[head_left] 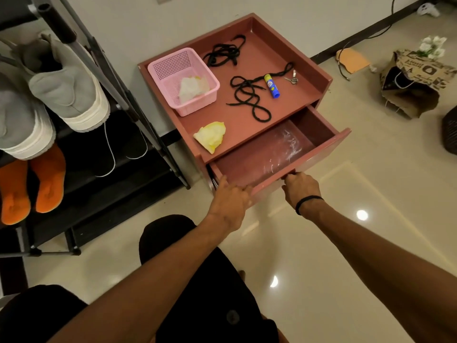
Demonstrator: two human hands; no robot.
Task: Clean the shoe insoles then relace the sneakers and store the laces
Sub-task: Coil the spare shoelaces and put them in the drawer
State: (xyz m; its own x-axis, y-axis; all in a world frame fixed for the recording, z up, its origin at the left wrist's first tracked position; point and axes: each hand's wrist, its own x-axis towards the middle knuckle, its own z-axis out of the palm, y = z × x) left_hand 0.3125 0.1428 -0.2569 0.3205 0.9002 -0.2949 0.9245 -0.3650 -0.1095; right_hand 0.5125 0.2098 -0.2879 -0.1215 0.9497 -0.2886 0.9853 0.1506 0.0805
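On top of the low reddish-brown wooden cabinet (247, 125), whose raised rim walls the back and sides, sits a pink perforated plastic basket (184, 80) holding a crumpled white and pale yellow cloth (191, 88). Beside the basket, toward the back wall, lies a bunched black shoelace (223, 52), and a second black shoelace (251, 95) sprawls in loose loops nearer the front. Just right of that second lace rests a yellow and blue glue stick (271, 85), with a small set of metal keys (292, 78) near it. A crumpled yellow cloth (211, 136) lies at the front left corner of the cabinet top.

Below, the reddish-brown drawer (329, 147) stands pulled out; its floor shows only whitish scuff marks. The left hand (228, 200) grips the drawer's front edge at the left end, fingers curled over it. The right hand (300, 188), with a black band on its wrist, grasps the same front edge further right.

Left of the cabinet, a black metal shoe rack (103, 174) carries a pair of grey high-top sneakers (66, 87) with white soles on an upper shelf and two orange insoles (32, 186) below them.
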